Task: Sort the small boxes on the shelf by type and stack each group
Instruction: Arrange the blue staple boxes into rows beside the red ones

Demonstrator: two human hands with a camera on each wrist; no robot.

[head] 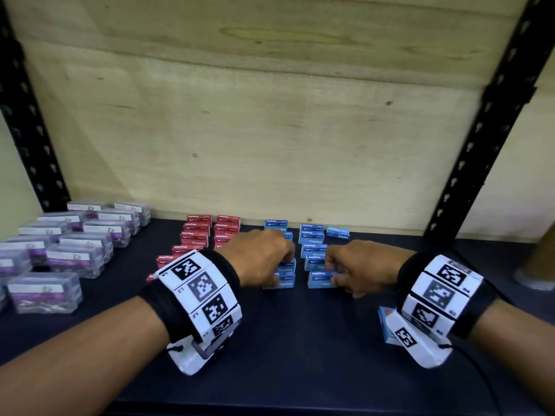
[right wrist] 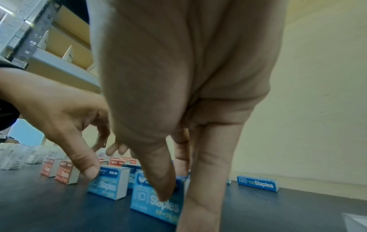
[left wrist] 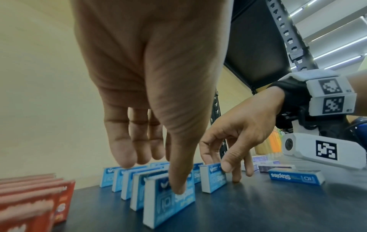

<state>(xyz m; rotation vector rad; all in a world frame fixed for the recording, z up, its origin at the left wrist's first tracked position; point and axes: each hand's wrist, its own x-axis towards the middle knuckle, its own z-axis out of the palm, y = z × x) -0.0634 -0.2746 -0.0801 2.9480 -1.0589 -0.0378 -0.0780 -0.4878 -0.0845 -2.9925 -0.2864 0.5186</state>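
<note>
Two rows of upright blue staple boxes stand mid-shelf, with two rows of red staple boxes (head: 195, 237) to their left. My left hand (head: 282, 271) reaches down over the left blue row (head: 285, 284). In the left wrist view its thumb presses the front box (left wrist: 168, 207) and its fingers touch the tops of boxes further back, so the hand (left wrist: 152, 175) pinches several boxes together. My right hand (head: 333, 274) holds the front box of the right blue row (head: 319, 280). Its thumb lies on the printed face (right wrist: 155, 202) and its fingers go down behind.
Clear plastic boxes with purple labels (head: 45, 291) fill the shelf's left side. One blue box (head: 338, 232) lies flat at the back right. Another small box (head: 386, 322) sits under my right wrist. Black uprights (head: 480, 130) flank the dark shelf (head: 300, 355).
</note>
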